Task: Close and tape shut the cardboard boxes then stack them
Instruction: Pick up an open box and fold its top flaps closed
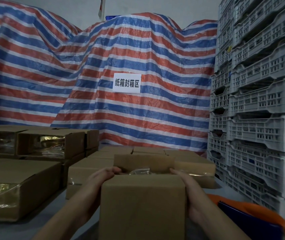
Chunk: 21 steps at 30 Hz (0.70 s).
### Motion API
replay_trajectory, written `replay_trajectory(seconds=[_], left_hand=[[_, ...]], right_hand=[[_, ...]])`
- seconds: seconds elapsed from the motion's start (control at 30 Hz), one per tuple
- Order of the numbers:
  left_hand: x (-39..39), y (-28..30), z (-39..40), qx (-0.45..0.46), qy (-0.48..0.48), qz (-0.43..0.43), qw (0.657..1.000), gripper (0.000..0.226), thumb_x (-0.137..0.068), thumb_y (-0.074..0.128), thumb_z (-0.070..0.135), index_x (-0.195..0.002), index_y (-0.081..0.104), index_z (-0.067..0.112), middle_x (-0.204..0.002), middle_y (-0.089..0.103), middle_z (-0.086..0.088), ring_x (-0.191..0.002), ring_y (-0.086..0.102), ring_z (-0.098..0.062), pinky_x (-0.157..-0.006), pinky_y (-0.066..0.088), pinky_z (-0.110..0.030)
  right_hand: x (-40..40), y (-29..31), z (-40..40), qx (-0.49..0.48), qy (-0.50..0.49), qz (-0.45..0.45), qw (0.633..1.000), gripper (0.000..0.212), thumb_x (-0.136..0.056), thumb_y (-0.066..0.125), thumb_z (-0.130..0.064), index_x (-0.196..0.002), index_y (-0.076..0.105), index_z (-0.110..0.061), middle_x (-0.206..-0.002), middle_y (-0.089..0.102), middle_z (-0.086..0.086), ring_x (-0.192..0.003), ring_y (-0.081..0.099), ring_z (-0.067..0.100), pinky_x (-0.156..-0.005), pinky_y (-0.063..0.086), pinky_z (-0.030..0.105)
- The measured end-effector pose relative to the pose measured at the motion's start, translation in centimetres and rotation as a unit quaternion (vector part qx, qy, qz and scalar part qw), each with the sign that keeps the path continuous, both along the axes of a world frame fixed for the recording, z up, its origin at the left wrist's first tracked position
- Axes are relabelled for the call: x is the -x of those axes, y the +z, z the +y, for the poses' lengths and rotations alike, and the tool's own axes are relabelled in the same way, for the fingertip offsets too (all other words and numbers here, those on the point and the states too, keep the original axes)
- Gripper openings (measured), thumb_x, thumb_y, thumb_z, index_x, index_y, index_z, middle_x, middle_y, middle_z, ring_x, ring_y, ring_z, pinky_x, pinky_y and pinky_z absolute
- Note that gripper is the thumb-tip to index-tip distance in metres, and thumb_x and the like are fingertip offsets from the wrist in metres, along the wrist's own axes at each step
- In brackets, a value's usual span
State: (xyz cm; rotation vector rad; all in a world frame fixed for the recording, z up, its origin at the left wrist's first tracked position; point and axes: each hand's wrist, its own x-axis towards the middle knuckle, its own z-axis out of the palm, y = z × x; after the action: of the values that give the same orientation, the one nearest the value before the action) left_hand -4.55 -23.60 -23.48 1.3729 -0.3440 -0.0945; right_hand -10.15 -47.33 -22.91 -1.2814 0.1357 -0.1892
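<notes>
Both hands, left [103, 175] and right [184, 181], grip opposite sides of the brown cardboard box [142, 205] near its top; far flap upright (contents glossy), box at table's [55, 213] near edge.

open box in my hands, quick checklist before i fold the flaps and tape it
1. Left hand on the open box: ok, at its left side.
2. Right hand on it: ok, at its right side.
3. Far flap down: not ok, standing up.
4. Contents below the rim: cannot tell, something shiny shows.
5. Tape within reach: cannot tell, none seen.
6. Stacking place: ok, taped boxes sit left.
</notes>
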Motion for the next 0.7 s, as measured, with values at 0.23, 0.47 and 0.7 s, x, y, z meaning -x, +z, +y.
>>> replay_trajectory(seconds=[0.23, 0.47, 0.7], left_hand=[[0.3, 0.1, -0.1, 0.018, -0.002, 0.001, 1.0, 0.018, -0.095, 0.052, 0.018, -0.103, 0.067, 0.012, -0.087, 0.07, -0.012, -0.079, 0.06, -0.028, -0.067, 0.046, -0.036], [0.1, 0.1, -0.1, 0.082, -0.037, -0.055, 0.994, 0.068, -0.092, 0.055, 0.01, -0.135, 0.033, 0.057, -0.105, 0.066, 0.024, -0.104, 0.066, -0.013, -0.08, 0.053, -0.038], [0.1, -0.2, 0.0, 0.027, 0.032, -0.091, 0.995, 0.035, -0.091, 0.057, 0.012, -0.112, 0.067, 0.039, -0.095, 0.075, 0.003, -0.095, 0.069, -0.021, -0.082, 0.053, -0.038]], right_hand=[[0.2, 0.0, -0.8, -0.001, 0.047, -0.073, 0.996, 0.041, -0.07, 0.078, -0.029, -0.109, 0.066, -0.028, -0.096, 0.078, 0.012, -0.089, 0.076, 0.032, -0.069, 0.061, 0.038], [-0.1, -0.3, -1.4, 0.015, 0.097, -0.089, 0.991, 0.06, -0.078, 0.074, -0.019, -0.135, 0.058, -0.033, -0.117, 0.073, 0.014, -0.099, 0.074, 0.032, -0.068, 0.06, 0.037], [-0.1, -0.6, -1.0, 0.035, 0.069, -0.146, 0.986, 0.079, -0.072, 0.073, -0.016, -0.142, 0.052, -0.044, -0.139, 0.057, -0.002, -0.118, 0.065, 0.026, -0.084, 0.057, 0.039]])
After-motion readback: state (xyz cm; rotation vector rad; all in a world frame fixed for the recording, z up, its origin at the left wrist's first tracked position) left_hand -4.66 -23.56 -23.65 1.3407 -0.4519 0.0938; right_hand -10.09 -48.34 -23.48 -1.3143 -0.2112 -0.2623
